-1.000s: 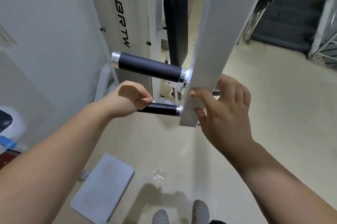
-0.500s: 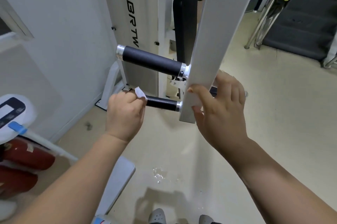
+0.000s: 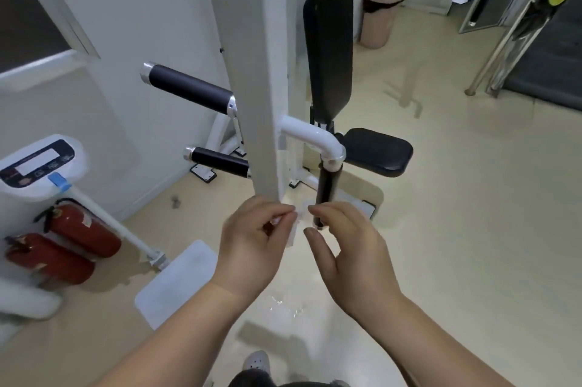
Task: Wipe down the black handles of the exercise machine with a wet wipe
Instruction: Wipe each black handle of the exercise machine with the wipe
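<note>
The exercise machine's white upright bar [image 3: 255,71] carries two horizontal black handles on its left: an upper handle [image 3: 189,88] and a lower handle [image 3: 220,161]. A third black handle [image 3: 327,191] hangs vertically from a curved white tube on the right. My left hand [image 3: 252,245] is below the bar's end and pinches a small white wet wipe [image 3: 293,230]. My right hand [image 3: 346,251] is beside it with fingers apart, its index fingertip close to the wipe and in front of the vertical handle's lower end. Neither hand touches a handle.
Behind the bar are a black back pad [image 3: 330,49] and black seat pad [image 3: 378,150]. Two red fire extinguishers [image 3: 85,232] and a white device with a display panel [image 3: 34,163] stand at the left. A white footplate [image 3: 176,282] lies on the beige floor, a wet patch [image 3: 283,304] near it.
My left hand has come off the lower horizontal handle with the wipe. My right hand has let go of the white bar. Both hands now meet below the bar's end.
</note>
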Demonstrator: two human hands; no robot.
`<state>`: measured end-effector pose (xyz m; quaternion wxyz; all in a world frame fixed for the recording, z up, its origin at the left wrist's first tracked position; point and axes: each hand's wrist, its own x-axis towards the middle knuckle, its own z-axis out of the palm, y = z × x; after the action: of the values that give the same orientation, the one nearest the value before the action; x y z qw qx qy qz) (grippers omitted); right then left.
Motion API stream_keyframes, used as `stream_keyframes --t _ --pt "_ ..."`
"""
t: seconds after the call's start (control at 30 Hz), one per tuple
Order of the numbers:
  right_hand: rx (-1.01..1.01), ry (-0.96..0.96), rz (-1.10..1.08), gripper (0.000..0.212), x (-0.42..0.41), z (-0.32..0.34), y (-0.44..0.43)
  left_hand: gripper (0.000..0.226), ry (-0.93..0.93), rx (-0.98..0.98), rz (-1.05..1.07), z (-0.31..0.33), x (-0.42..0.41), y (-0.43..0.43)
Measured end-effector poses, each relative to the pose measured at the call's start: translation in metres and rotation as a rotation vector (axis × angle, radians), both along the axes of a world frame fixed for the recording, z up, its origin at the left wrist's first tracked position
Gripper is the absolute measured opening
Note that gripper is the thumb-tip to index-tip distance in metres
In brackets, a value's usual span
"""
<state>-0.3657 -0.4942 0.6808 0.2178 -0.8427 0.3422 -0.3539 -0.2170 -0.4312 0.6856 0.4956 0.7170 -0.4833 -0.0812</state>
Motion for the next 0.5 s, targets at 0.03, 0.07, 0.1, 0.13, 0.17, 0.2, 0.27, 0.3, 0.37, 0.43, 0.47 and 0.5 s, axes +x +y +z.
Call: stream_keyframes --t 0.03,0.07,0.1,0.13,0.17,0.2,0.27,0.3,0.37,0.43,0.47,0.5 --pt "0.111 -0.004 0.018 0.039 -0.011 -0.004 0.000 0.012 0.153 0.026 0.043 0.004 -0.016 0.000" --pt "0.202 -0.010 0.044 0.043 -0.022 -0.008 0.000 0.014 0.316 0.055 0.084 0.008 -0.031 -0.001" --pt "0.268 -0.031 0.079 0.045 -0.031 -0.012 -0.001 0.014 0.456 0.079 0.115 0.012 -0.045 -0.002" --pt "0.305 -0.066 0.116 0.043 -0.039 -0.016 -0.003 0.014 0.560 0.092 0.130 0.014 -0.058 -0.003" --pt "0.317 -0.106 0.145 0.039 -0.045 -0.018 -0.004 0.013 0.632 0.093 0.136 0.015 -0.070 -0.003" --pt "0.324 -0.144 0.162 0.035 -0.050 -0.021 -0.005 0.013 0.681 0.090 0.138 0.016 -0.081 -0.004" --pt "0.346 -0.208 0.171 0.030 -0.058 -0.026 -0.008 0.013 0.720 0.121 0.153 0.014 -0.096 -0.005" --pt "0.360 -0.234 0.170 0.029 -0.061 -0.029 -0.009 0.013 0.719 0.154 0.159 0.012 -0.100 -0.004" --pt "0.386 -0.255 0.144 0.024 -0.066 -0.036 -0.012 0.017 0.700 0.229 0.132 0.008 -0.105 -0.002" --pt "0.411 -0.232 0.115 0.016 -0.068 -0.047 -0.017 0.022 0.636 0.335 0.085 0.005 -0.104 0.000" --pt "0.447 -0.217 0.104 0.013 -0.067 -0.052 -0.020 0.023 0.568 0.382 0.076 0.004 -0.102 0.001" --pt "0.499 -0.212 0.092 0.010 -0.067 -0.057 -0.022 0.023 0.458 0.407 0.090 0.004 -0.100 0.001"
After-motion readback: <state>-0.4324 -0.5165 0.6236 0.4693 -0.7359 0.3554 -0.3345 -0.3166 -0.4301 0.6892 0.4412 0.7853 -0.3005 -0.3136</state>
